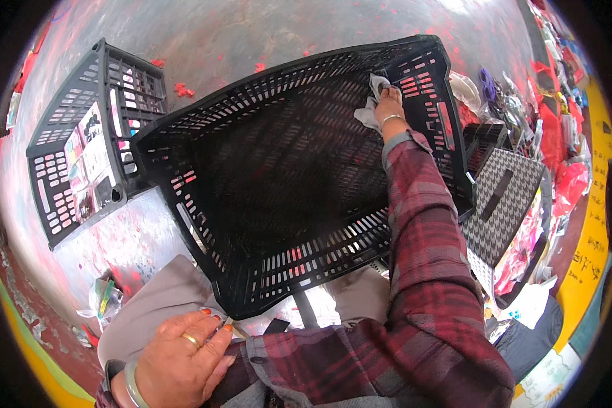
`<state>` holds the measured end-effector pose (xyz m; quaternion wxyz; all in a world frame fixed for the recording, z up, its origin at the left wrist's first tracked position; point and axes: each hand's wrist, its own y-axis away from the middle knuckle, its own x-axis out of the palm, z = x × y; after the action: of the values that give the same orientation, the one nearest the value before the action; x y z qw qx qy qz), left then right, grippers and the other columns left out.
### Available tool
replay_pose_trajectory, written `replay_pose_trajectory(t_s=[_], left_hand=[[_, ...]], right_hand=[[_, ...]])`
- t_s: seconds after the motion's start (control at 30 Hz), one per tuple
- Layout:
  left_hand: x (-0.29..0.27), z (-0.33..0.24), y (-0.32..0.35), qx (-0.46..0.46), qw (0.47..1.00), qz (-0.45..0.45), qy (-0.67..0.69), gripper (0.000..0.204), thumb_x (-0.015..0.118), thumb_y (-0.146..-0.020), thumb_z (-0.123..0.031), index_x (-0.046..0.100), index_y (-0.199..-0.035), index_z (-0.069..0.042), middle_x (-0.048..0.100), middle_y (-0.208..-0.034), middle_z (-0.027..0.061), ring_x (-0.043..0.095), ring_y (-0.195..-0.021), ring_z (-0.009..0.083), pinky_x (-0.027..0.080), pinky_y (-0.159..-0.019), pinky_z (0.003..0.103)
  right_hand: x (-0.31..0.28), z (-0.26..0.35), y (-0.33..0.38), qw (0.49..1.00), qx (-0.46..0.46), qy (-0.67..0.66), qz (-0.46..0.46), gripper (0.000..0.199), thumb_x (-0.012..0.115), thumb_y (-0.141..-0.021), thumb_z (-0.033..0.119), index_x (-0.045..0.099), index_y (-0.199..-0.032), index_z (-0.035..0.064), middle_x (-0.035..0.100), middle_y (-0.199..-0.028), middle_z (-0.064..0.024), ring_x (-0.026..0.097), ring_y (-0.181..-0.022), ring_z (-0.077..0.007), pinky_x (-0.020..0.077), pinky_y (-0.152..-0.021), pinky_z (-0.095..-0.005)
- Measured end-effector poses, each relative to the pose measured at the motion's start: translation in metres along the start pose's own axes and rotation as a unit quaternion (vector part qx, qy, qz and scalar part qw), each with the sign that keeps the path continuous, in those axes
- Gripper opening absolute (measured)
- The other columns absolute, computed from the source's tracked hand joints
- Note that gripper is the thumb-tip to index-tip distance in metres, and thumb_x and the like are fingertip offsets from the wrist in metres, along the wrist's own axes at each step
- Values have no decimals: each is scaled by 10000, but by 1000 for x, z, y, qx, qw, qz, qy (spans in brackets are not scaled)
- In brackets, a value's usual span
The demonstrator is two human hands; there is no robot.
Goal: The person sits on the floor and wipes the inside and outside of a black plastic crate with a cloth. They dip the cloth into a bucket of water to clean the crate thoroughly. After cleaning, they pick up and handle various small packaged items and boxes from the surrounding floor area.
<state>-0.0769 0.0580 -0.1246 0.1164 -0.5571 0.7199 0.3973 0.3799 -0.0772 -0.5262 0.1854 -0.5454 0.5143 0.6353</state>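
A large black plastic crate (265, 170) with slotted walls lies before me, tilted, its near corner by my lap. Inside its far right corner, my right hand (389, 107) is closed on a crumpled grey-white cloth (368, 114), pressed against the slotted wall. Close to the crate's near left corner is my left hand (187, 350), with a ring and a pale bangle. Its fingers are extended side by side and hold nothing that I can see; whether they touch the crate I cannot tell.
A smaller black crate (109, 68) with printed sheets in it stands at the left. To the right are a houndstooth-patterned box (503, 197), red plastic bags (570, 187) and mixed wrapped goods. Red scraps (183, 90) lie on the grey floor. A clear bag (105, 299) lies at lower left.
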Motion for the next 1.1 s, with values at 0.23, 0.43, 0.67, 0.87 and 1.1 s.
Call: replay_pose_trajectory(t_s=[0.23,0.43,0.67,0.87,1.1], left_hand=[[-3,2,-13,-35,999,-3,-11,386,673,-636,-102,553,-985,11,551,-990,160,528,-933,334,419,-836,401],[-1,-6,-13,-52,999,-7,-14,383,668,-636,-90,553,-987,10,556,-984,167,527,-938,336,416,-846,404],[4,1,-9,-41,998,-10,-39,389,665,-638,-90,554,-998,6,563,-973,158,530,-933,332,415,-848,403],[10,-9,12,-33,998,-14,-57,393,676,-628,-101,561,-992,-3,569,-967,148,532,-938,327,417,-840,403],[15,-3,47,-8,998,-30,-48,402,688,-616,-110,564,-984,-4,569,-967,147,540,-923,333,425,-815,396]], right_hand=[[5,4,-11,994,-51,95,-21,558,334,-824,109,192,-1342,-42,204,-1399,-211,186,-1314,-300,207,-1064,-333],[-22,14,7,998,-34,-24,-52,417,418,-806,108,369,-1199,-24,359,-1291,-204,323,-1236,-313,295,-1016,-340],[-3,-20,44,996,38,-81,-6,488,511,-786,157,328,-1214,11,370,-1286,-180,349,-1222,-322,350,-972,-397],[19,-43,88,990,122,-52,54,613,546,-796,207,256,-1307,29,389,-1308,-169,397,-1195,-341,334,-977,-427],[39,-61,132,980,49,98,167,429,514,-826,286,494,-1192,63,533,-1178,-135,526,-1064,-305,436,-841,-413]])
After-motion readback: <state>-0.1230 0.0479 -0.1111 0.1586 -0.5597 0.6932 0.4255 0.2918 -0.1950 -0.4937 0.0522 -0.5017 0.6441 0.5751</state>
